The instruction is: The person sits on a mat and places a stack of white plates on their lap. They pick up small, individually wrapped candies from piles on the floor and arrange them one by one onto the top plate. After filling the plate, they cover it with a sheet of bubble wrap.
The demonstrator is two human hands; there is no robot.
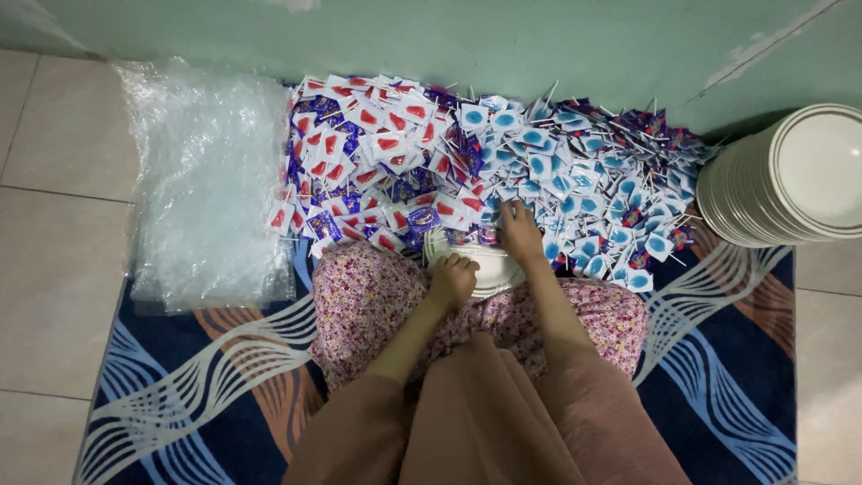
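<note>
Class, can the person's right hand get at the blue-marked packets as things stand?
Probably yes: the right hand already rests at the edge of the blue-marked packets, with nothing lying between them.

Red-marked packets [377, 144] lay upper centre, blue-marked packets [593, 180] upper right; mat [718, 359] navy with white and apparently brown waves; floral pink skirt [368, 305].

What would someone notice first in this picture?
A huge heap of small packets on sticks fills the floor by the green wall, red ones to the left and blue ones to the right. The right hand reaches into the blue ones while the left hand rests on a white plate on the lap. A plate stack leans at far right.
</note>
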